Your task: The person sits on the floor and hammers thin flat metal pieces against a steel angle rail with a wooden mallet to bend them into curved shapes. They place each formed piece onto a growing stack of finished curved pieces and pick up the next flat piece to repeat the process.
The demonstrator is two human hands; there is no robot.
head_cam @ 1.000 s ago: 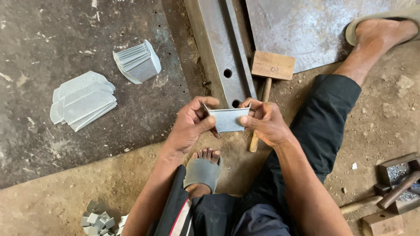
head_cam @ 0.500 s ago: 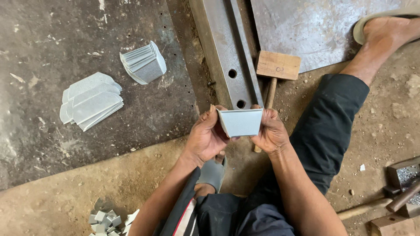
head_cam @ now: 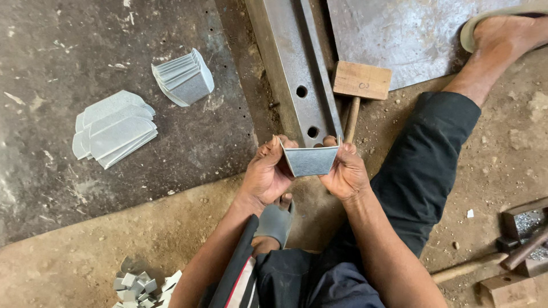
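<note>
Both my hands, left hand (head_cam: 267,174) and right hand (head_cam: 344,171), pinch a bent grey metal piece (head_cam: 309,161); wooden mallet (head_cam: 359,85) just beyond, grey blank stacks (head_cam: 114,128) left.

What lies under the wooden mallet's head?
The square wooden mallet head rests across the grey sheet-metal plate's edge and dirt floor. Whatever sits directly beneath it is covered.
</note>
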